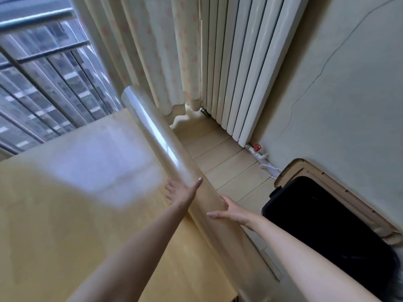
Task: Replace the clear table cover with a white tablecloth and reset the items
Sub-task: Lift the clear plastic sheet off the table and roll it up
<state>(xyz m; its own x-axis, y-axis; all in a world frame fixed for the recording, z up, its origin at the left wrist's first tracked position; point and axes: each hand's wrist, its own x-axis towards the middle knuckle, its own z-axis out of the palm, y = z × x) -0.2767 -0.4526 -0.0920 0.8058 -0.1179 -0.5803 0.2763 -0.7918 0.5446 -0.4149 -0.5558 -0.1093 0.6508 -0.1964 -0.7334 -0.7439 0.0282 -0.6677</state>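
Observation:
The clear table cover is rolled into a long glossy tube that lies along the right edge of the pale wooden table, running from near the window down towards me. My left hand rests on the roll with straight fingers, thumb over its top. My right hand cups the roll's right side a little nearer to me, fingers spread over it. No white tablecloth is in view.
A white radiator stands against the wall at the right, with a red valve at its foot. Patterned curtains hang behind the table. A dark bin with a beige rim sits on the tiled floor.

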